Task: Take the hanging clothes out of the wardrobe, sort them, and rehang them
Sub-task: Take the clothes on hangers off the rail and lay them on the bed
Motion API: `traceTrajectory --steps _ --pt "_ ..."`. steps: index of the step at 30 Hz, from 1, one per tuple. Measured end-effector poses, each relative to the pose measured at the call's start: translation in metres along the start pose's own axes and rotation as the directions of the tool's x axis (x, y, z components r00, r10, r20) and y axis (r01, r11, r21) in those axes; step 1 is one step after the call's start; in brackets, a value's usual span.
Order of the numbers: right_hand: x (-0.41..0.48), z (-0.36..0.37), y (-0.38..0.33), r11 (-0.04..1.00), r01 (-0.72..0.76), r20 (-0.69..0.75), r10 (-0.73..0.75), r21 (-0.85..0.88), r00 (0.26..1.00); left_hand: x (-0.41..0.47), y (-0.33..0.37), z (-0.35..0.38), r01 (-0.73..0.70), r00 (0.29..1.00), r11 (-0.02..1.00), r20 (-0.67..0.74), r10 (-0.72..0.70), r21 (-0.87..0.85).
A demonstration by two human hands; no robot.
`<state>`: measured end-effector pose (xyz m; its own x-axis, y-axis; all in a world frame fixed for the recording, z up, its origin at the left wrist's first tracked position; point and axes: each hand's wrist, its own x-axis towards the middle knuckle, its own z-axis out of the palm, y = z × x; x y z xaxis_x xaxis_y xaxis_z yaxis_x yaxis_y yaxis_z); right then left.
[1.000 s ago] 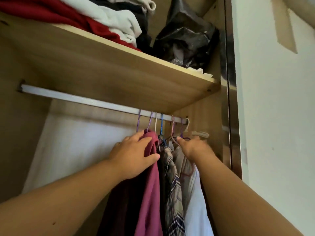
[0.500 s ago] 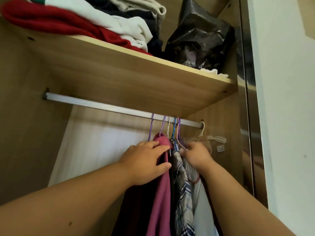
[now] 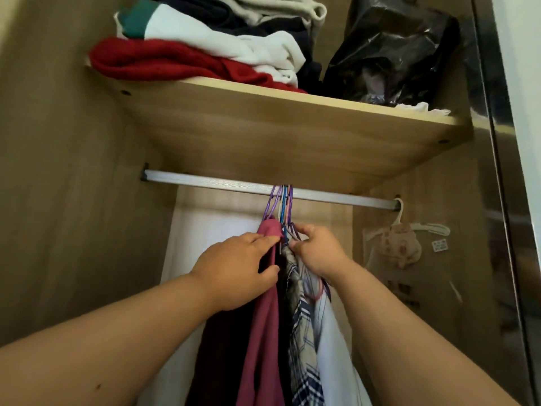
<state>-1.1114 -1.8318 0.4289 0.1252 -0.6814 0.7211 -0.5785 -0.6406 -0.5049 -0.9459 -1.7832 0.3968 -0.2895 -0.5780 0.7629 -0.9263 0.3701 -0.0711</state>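
The lower part of the hanging clothes is nearest the camera: a dark garment (image 3: pixel 222 347) at the left, then a pink garment (image 3: pixel 263 332), a plaid shirt (image 3: pixel 303 347) and a white garment (image 3: pixel 336 353), all pressed side by side. Above them the left hand (image 3: pixel 234 265) grips the pink garment at its shoulder, fingers laid over the top and thumb tucked under the fold. The right hand (image 3: pixel 319 252) is curled, its fingertips (image 3: pixel 304 231) pinching the necks of the wire hangers (image 3: pixel 285 230) just beside that shoulder. The hooks (image 3: pixel 281 200) sit in one tight cluster about midway along the metal rail (image 3: pixel 219 183).

The clothes look soft and light, and likely to slide off such thin hangers if pulled by the cloth. The sounder hold is probably on the hanger necks, with the other hand steadying the fabric below. Bunched like this, the hooks may snag on one another.

The wooden shelf (image 3: pixel 292 130) lies close above the rail, so there seems to be little room to lift the hooks clear. On it rest a folded red knit (image 3: pixel 175 60), folded white cloth (image 3: pixel 228 39) and a black plastic bag (image 3: pixel 395 48). At the rail's right end a small white hanger (image 3: pixel 399 213) carries a beige item (image 3: pixel 401 247) in clear wrapping, well apart from the bunch. A reflective door edge (image 3: pixel 497 200) borders the right side.
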Motion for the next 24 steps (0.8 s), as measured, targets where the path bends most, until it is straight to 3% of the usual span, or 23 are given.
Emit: traceTrajectory --steps 13,24 --pt "0.012 0.096 -0.087 0.993 0.117 0.101 -0.116 -0.010 0.988 -0.051 -0.081 -0.059 0.178 0.983 0.966 0.010 -0.183 0.188" --pt "0.016 0.111 -0.084 0.980 -0.159 0.002 0.160 0.116 0.987 -0.074 -0.116 -0.064 0.270 0.961 0.960 0.045 -0.274 0.077"
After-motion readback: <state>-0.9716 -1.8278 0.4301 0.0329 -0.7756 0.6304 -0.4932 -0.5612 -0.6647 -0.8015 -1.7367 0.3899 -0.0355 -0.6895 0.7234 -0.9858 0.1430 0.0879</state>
